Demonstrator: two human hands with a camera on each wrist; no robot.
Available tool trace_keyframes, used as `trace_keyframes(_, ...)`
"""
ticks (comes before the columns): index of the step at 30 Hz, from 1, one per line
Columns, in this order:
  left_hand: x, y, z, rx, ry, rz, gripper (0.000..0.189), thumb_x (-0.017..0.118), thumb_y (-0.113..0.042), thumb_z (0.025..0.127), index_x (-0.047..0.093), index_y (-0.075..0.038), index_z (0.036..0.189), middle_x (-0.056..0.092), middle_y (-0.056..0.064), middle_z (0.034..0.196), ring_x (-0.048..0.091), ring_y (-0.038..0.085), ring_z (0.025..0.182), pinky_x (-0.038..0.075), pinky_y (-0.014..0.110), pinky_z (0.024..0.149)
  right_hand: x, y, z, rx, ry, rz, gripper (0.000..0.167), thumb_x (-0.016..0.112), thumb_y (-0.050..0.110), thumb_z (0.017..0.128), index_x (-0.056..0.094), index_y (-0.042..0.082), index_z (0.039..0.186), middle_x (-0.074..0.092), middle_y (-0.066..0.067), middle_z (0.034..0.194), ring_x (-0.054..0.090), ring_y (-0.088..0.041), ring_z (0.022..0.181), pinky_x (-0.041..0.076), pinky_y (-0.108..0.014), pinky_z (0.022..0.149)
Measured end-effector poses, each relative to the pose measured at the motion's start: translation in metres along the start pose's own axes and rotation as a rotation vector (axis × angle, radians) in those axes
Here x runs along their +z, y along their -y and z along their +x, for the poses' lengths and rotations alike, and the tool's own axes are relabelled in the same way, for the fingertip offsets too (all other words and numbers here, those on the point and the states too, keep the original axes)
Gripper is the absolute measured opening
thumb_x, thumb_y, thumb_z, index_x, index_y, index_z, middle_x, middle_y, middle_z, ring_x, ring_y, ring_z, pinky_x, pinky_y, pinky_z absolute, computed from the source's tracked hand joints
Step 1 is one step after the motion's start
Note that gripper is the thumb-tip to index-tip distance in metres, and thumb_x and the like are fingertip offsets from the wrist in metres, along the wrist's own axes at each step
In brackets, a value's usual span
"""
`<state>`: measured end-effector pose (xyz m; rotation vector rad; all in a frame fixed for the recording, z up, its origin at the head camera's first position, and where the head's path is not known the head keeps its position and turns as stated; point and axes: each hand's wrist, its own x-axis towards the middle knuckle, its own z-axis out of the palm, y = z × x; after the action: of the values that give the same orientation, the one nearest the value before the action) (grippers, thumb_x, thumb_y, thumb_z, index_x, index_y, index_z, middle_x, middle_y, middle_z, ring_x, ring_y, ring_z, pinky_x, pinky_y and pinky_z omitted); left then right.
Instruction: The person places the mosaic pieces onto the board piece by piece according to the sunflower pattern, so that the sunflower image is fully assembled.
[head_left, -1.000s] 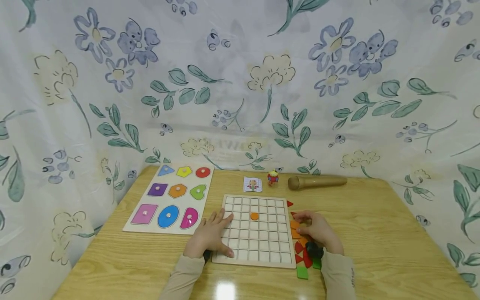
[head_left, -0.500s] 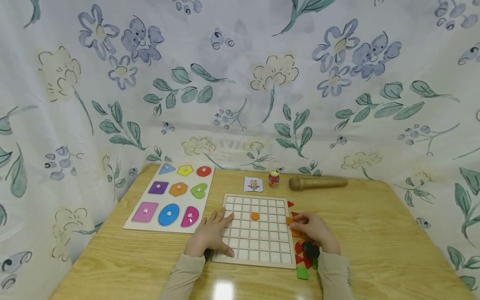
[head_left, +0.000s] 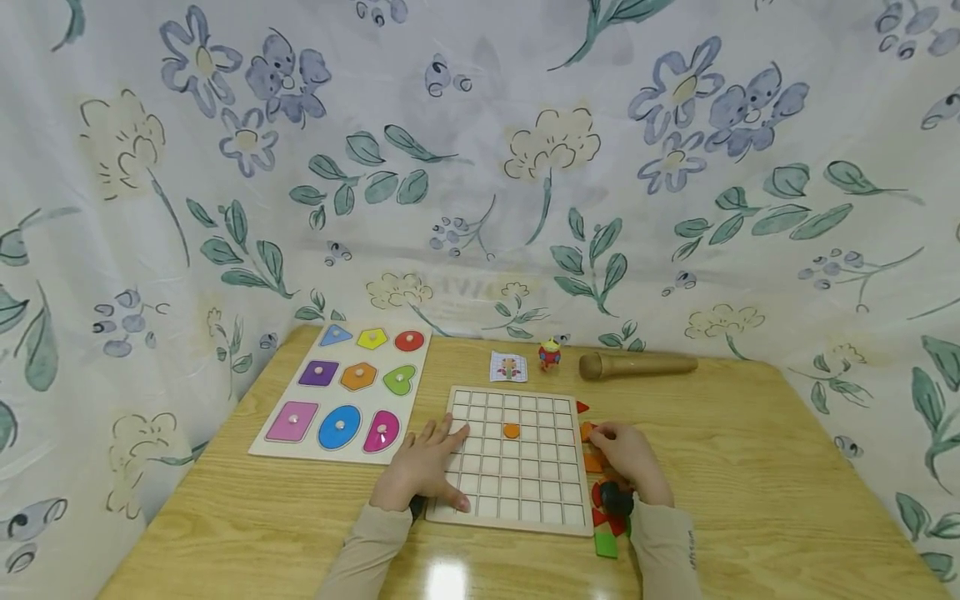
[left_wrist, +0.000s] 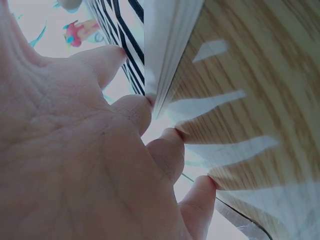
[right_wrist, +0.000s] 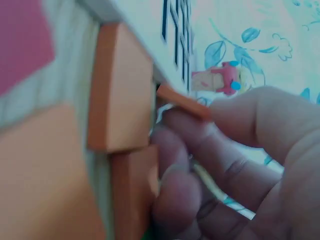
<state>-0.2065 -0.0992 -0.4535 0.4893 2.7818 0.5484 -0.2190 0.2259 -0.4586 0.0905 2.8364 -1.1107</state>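
My left hand (head_left: 420, 471) rests with spread fingers on the left edge of a square wooden grid board (head_left: 531, 524). In the left wrist view its fingertips touch the table and the board's side. An orange disc (head_left: 512, 431) lies in one upper cell of the grid. Beside the board's right edge, my right hand (head_left: 632, 458) pinches a small flat orange piece (right_wrist: 182, 102) between thumb and fingers; its full outline is hidden. More orange pieces (right_wrist: 125, 95) lie close under that hand. Red pieces (head_left: 598, 520) and a green square (head_left: 606, 545) lie nearer me, some covered by the wrist.
A shape puzzle board (head_left: 309, 444) with knobbed coloured pieces lies at the left. Behind the grid are a small picture card (head_left: 508, 367), a toy figurine (head_left: 550, 354) and a brown microphone-shaped object (head_left: 637, 365). A red triangle (head_left: 582, 407) lies by the grid's upper right.
My right hand has taken an orange piece from the pile and moved it slightly away from me, beside the board's edge. The left hand stays in place.
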Motion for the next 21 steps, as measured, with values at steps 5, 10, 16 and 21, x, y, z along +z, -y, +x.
trace_keyframes(5,0.0,0.001,0.001,-0.003,0.001,-0.001,0.112,0.089,-0.048,0.058,0.036,-0.016,0.151,0.02,0.016,0.161,0.018,0.043,0.148,0.016,0.065,0.116,0.001,0.0,0.003,0.015,-0.056,0.021,0.029,0.054,0.019,0.094,0.066,-0.003,0.109,0.067,-0.017,0.102,0.055,-0.022,0.081,0.044,-0.029,0.068)
trace_keyframes(10,0.0,0.0,0.0,-0.005,0.011,-0.005,0.111,0.089,-0.049,0.058,0.036,-0.017,0.151,0.02,0.016,0.162,0.017,0.042,0.148,0.016,0.065,0.116,0.003,0.006,0.002,0.023,-0.057,0.072,0.026,0.054,0.019,0.094,0.066,-0.001,0.104,0.066,-0.013,0.092,0.054,-0.019,0.075,0.041,-0.026,0.061)
trace_keyframes(16,-0.002,-0.001,0.001,-0.001,0.009,-0.004,0.111,0.089,-0.048,0.059,0.035,-0.016,0.151,0.019,0.016,0.162,0.017,0.043,0.148,0.016,0.065,0.116,0.016,0.021,0.009,-0.031,-0.021,0.135,0.022,0.057,0.019,0.094,0.067,0.0,0.1,0.065,-0.008,0.081,0.053,-0.014,0.068,0.042,-0.025,0.061)
trace_keyframes(21,-0.001,-0.001,-0.002,-0.002,0.011,-0.01,0.111,0.088,-0.049,0.059,0.036,-0.017,0.15,0.02,0.017,0.161,0.017,0.043,0.148,0.017,0.066,0.115,0.026,0.033,0.018,-0.127,0.01,0.101,0.016,0.059,0.016,0.094,0.067,0.003,0.097,0.062,-0.005,0.078,0.05,-0.013,0.066,0.04,-0.025,0.059)
